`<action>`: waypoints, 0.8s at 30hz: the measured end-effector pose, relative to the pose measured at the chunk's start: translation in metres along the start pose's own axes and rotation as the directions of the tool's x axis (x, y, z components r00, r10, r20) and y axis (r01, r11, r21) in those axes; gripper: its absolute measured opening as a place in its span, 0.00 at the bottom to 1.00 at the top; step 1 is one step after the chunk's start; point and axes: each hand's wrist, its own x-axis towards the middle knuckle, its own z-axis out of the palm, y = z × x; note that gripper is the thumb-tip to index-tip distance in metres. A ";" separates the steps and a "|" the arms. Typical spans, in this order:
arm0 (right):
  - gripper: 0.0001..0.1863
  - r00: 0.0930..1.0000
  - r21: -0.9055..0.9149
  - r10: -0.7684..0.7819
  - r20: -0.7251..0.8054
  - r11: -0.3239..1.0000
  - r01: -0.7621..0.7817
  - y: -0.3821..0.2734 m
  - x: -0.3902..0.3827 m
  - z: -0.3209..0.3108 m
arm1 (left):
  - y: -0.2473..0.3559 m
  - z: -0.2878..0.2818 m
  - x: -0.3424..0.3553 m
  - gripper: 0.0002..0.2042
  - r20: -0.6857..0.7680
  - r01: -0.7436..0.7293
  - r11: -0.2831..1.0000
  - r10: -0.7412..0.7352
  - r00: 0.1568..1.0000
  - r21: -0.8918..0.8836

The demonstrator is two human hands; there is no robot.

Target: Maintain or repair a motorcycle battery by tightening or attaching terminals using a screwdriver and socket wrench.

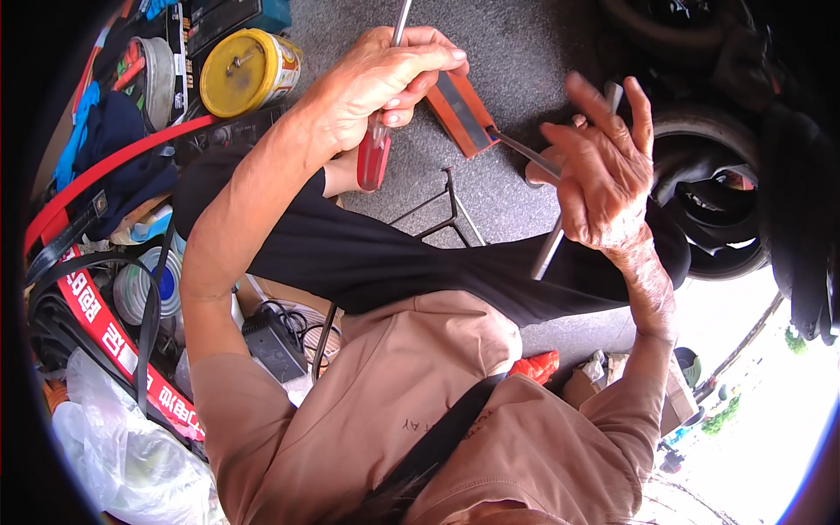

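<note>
My left hand (385,83) is wrapped round a screwdriver with a red handle (374,157); its metal shaft sticks out above the fist. Across from it, my right hand (604,171) holds a T-shaped metal wrench (549,251), its fingers partly spread and loosely curled. The crossbar runs behind the palm, and the thinner stem points toward my left hand. An orange block with a dark strip (464,114) shows between the hands. The stem's tip overlaps its lower corner; whether they touch, I cannot tell.
Grey floor (534,52) lies beyond my knees. A yellow-lidded tub (238,74) stands at the far left, near a red band (122,166). Black tyres (713,192) stand at the right. A thin black metal frame (451,206) shows between my legs. Clear plastic bags (131,446) lie lower left.
</note>
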 end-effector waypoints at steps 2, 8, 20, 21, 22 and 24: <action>0.11 0.991 0.008 0.039 -0.126 0.999 -0.038 0.004 -0.006 0.005 | 0.000 0.001 -0.001 0.10 0.022 -0.017 1.000 0.017 1.000 -0.004; 0.16 0.995 -0.125 0.046 -0.090 0.990 -0.057 0.018 -0.015 0.007 | 0.005 0.004 -0.006 0.10 -0.023 0.000 1.000 0.001 1.000 0.008; 0.26 0.741 0.392 0.532 0.409 0.631 -0.669 0.000 0.004 -0.033 | 0.023 0.004 -0.006 0.07 0.006 0.156 0.969 -0.158 0.987 -0.192; 0.26 0.740 0.389 0.534 0.410 0.632 -0.671 0.002 0.005 -0.034 | 0.023 0.004 -0.004 0.07 0.010 0.155 0.969 -0.156 0.988 -0.194; 0.23 0.796 0.324 0.473 0.378 0.738 -0.592 0.005 0.006 -0.035 | 0.023 0.005 -0.002 0.07 0.020 0.147 0.972 -0.146 0.989 -0.183; 0.20 0.848 0.260 0.393 0.355 0.830 -0.494 0.006 0.007 -0.034 | 0.022 0.003 -0.002 0.06 0.018 0.138 0.975 -0.137 0.990 -0.173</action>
